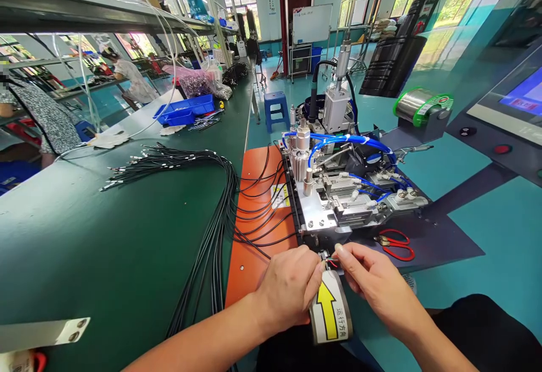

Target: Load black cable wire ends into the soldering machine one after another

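My left hand (pixel 290 287) and my right hand (pixel 372 281) meet at the front edge of a small metal machine (pixel 334 191). Both pinch the stripped end of a thin black cable (pixel 329 259), whose small coloured wires show between the fingertips. Below the hands sits a grey cover with a yellow arrow label (pixel 329 310). A bundle of black cables (pixel 212 214) runs from the green bench across an orange plate (pixel 254 248) toward my left hand.
Red-handled scissors (pixel 396 243) lie right of the machine. A solder spool (pixel 421 106) stands behind it, with a control panel and screen (pixel 520 101) at far right. A blue tray (pixel 186 109) sits farther up the bench. Another person (pixel 38 112) works at left.
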`<state>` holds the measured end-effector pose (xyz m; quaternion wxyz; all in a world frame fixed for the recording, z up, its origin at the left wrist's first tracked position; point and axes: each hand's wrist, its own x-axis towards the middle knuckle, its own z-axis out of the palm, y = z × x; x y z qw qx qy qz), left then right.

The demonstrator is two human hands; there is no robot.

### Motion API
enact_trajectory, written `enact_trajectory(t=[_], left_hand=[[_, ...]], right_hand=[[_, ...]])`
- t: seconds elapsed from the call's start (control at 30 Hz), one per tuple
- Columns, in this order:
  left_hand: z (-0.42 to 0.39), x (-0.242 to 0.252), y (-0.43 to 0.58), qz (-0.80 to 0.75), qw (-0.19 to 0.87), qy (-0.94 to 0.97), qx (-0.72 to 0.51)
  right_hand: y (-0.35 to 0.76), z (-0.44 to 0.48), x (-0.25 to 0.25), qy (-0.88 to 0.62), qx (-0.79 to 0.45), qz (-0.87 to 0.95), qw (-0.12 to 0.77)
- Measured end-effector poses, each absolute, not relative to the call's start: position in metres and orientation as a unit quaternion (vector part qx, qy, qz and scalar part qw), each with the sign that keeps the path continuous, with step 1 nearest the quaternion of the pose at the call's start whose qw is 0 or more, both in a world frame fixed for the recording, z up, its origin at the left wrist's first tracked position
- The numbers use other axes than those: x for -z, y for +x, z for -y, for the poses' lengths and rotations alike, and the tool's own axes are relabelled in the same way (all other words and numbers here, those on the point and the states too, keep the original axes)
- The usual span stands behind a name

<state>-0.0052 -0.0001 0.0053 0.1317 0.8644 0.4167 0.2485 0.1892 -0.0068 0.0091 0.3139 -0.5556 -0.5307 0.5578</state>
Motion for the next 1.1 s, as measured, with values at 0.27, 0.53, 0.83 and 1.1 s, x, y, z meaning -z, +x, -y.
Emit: enact_trajectory(t=[0.27, 0.53, 0.83, 1.1], left_hand=[[0.001, -0.004, -0.006, -0.422, 0.151, 0.854, -0.265], [0.001, -0.005, -0.007, -0.425, 0.161, 0.852, -0.261], [0.001, -0.006, -0.007, -0.432, 0.166, 0.85, -0.253], [0.001, -0.006, -0.007, -0.424, 0.164, 0.852, -0.261]], right_hand=[[0.189, 0.01, -0.014, -0.513, -0.628, 0.483, 0.33], [0.186, 0.008, -0.015, -0.491, -0.653, 0.458, 0.351], [0.187, 0.007, -0.017, -0.504, -0.631, 0.478, 0.347], [0.185, 0.006, -0.021, -0.51, -0.607, 0.506, 0.339]])
